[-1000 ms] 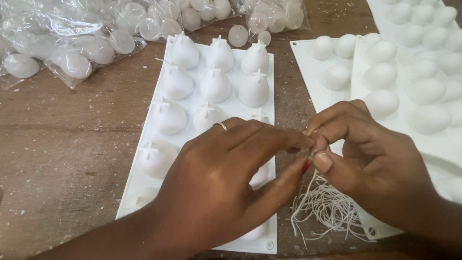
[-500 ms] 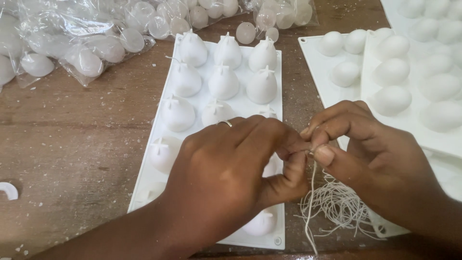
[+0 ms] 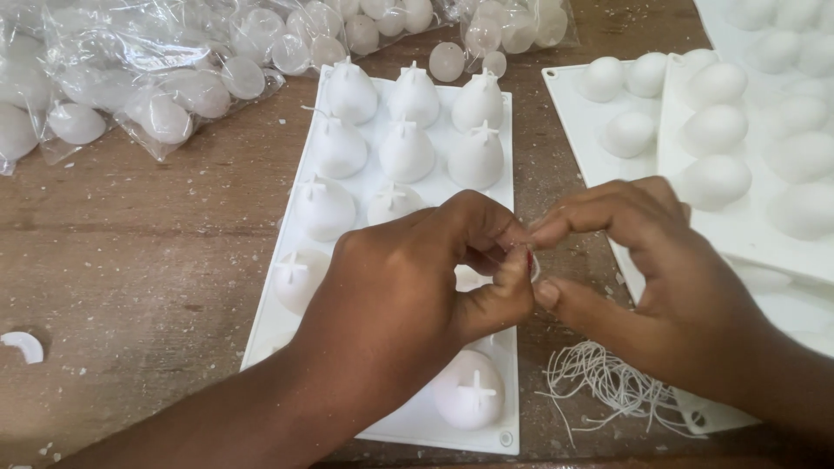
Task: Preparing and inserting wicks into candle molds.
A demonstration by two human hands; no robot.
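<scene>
Between the pinched fingertips of both hands there is a short length of thin white string (image 3: 534, 263), barely visible where the thumbs and forefingers meet. The left hand (image 3: 408, 287) is curled tight, thumb pressed against the forefinger on that string. The right hand (image 3: 660, 269) meets it from the other side, its forefinger and thumb closing on the same spot.

Beneath the left hand lies a white silicone mould tray (image 3: 347, 187) with pear-shaped bumps, each topped by a small cross slit. Just below the right hand, a loose bundle of thin white strings (image 3: 608, 382) rests on the worn wooden table (image 3: 139, 252). To the right sit white trays of rounded egg-shaped bumps (image 3: 738, 226). Along the far edge lie clear plastic bags of white wax shapes (image 3: 165, 78).
</scene>
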